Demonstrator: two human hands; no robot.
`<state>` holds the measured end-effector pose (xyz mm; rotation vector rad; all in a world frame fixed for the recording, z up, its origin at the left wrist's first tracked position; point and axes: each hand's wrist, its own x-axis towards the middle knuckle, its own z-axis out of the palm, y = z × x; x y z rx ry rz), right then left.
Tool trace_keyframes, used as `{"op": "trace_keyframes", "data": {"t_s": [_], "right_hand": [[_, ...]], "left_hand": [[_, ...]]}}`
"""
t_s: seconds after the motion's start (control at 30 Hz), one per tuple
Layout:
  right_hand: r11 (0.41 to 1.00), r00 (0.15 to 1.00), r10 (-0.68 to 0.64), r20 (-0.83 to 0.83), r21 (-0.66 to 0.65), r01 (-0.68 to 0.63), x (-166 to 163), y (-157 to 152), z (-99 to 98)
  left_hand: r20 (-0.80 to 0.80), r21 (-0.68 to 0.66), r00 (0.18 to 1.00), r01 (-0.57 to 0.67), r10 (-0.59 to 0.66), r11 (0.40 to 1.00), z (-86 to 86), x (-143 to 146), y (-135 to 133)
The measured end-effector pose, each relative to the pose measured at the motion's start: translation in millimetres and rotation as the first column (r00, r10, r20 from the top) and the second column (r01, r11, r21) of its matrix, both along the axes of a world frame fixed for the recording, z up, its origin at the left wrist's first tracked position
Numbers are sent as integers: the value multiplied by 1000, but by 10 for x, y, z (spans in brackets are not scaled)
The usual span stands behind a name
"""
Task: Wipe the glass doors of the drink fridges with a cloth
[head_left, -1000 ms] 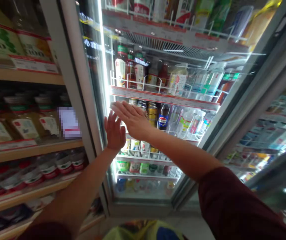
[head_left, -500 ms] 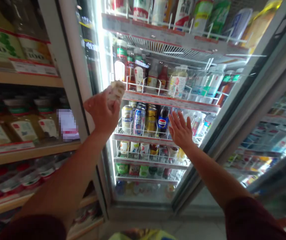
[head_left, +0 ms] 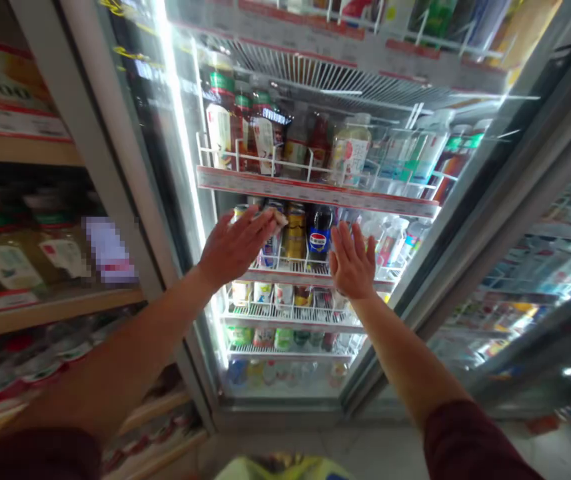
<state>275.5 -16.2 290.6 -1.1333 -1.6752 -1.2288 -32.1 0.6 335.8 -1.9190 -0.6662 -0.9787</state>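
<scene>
In front of the glass-fronted drinks cooler (head_left: 315, 193), my left hand (head_left: 238, 245) presses a crumpled pale cloth (head_left: 280, 219) under its fingers, against or close to the glass. Most of that cloth is hidden by the hand. My right hand (head_left: 352, 261) is held up flat with its fingers stretched out, at the glass; whether it touches cannot be told. Between the two hands, behind the glass, stand a gold can (head_left: 295, 233) and a dark Pepsi bottle (head_left: 318, 237).
To the left are wooden shelves (head_left: 40, 303) with juice bottles. Upright metal frames (head_left: 110, 160) border the cooler on both sides. Another cooler section (head_left: 535, 253) with bottles is at the right. Something yellow-green (head_left: 285, 468) shows at the bottom, above a tiled floor (head_left: 365, 443).
My left hand has moved right and down from the cooler's left edge with the cloth, its fingers now straighter. My right hand stays up nearly in place. The view has shifted slightly.
</scene>
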Motion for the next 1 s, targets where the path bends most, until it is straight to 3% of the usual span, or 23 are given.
{"op": "trace_keyframes", "data": {"t_s": [0.07,0.17,0.23,0.3,0.37,0.43,0.5,0.57,0.63,0.7,0.77,0.83,0.93,1.0], "right_hand": [[1000,1000,-3,7,2,3,-1,4,-7],[1000,1000,-23,14,19,23,2,9,-12],[1000,1000,8,3,11,-8,4,11,-13],[999,999,47,-17,-15,-47,6,12,-14],[998,998,52,-32,-32,-53,4,10,-12],[999,999,31,-21,-10,-31,1,6,-7],[999,1000,15,4,37,-15,-3,0,-2],[998,1000,-1,17,64,-1,-4,-5,-1],[999,1000,-9,12,51,9,-2,-6,-7],[1000,1000,-7,0,18,7,1,-4,-15],[1000,1000,-9,0,5,9,5,-2,-20],[1000,1000,-18,12,25,18,10,-2,-19],[999,1000,-21,16,44,20,19,-5,-16],[999,1000,-2,12,41,2,24,-9,-15]], "left_hand": [[49,13,996,-72,71,997,249,-142,2],[366,89,916,-211,165,973,766,-341,28],[509,103,849,-221,140,970,922,-378,47],[537,92,837,-183,106,979,804,-315,56],[487,78,869,-139,84,987,494,-193,49],[328,60,944,-63,40,996,212,-93,29],[143,20,990,-3,0,1000,167,-83,6],[98,30,995,-17,14,999,428,-177,-9],[261,98,963,-90,62,991,872,-333,-4],[467,144,882,-143,61,979,1263,-471,33],[551,160,834,-132,22,978,1382,-523,89],[506,171,863,-89,-10,981,1149,-461,122],[295,158,955,-35,-14,987,421,-258,66],[51,93,999,16,-20,996,46,-178,-8]]}}
